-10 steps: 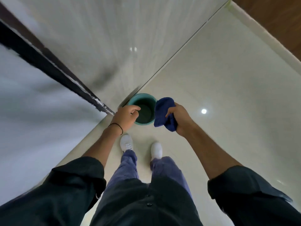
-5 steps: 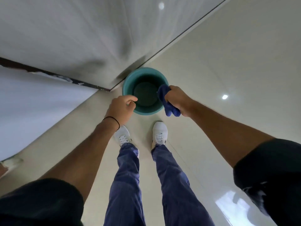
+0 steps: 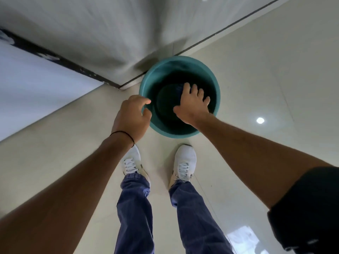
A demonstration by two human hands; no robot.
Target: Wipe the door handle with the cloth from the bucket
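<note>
A teal bucket (image 3: 217,83) stands on the pale tiled floor in the corner by the wall. My right hand (image 3: 192,105) hovers over its mouth, fingers spread, holding nothing. Just past the fingertips, a small patch of the blue cloth (image 3: 178,87) shows in the dark inside of the bucket; the hand covers the remainder. My left hand (image 3: 131,116), with a black band on the wrist, is loosely curled against the bucket's near-left rim, nothing visibly in it. No door handle is in view.
My two white shoes (image 3: 184,162) stand just in front of the bucket. A grey wall (image 3: 110,33) with a dark strip (image 3: 60,59) along its edge rises behind and to the left. Glossy floor tiles (image 3: 275,70) stretch to the right.
My right hand carried the blue cloth over the bucket and let go of it; the fingers are now spread. The view has dropped closer to the bucket. My left hand stayed by the rim.
</note>
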